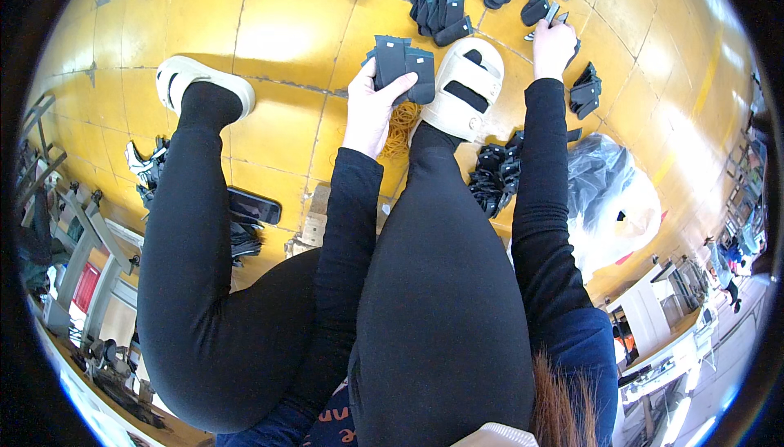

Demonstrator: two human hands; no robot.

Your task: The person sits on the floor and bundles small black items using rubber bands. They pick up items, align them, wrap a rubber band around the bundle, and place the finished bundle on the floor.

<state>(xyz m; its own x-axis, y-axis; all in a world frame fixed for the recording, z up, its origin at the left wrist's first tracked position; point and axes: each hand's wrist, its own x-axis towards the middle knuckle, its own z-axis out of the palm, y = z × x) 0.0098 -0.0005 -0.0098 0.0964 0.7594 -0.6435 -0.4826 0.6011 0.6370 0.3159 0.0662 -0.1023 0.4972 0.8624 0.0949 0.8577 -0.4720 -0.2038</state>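
My left hand (371, 108) is closed on several dark fabric pieces (406, 67), fanned out, with the thumb across their front. A small pale tag shows on one of them. Out to the right, my right hand (555, 48) has its fingers drawn together near the floor, around something small with a greyish strip showing at the fingertips; I cannot make out its kind. Close to those fingers lie a small dark stack (536, 8) and another fanned bunch of dark pieces (585, 90).
More dark bundles (441, 8) lie on the yellow tiled floor (282, 18). Yellow bands (400, 130) lie beside my sandal (464, 92). A plastic bag (608, 202) and a dark heap (494, 173) are at right; a phone (255, 206) is at left.
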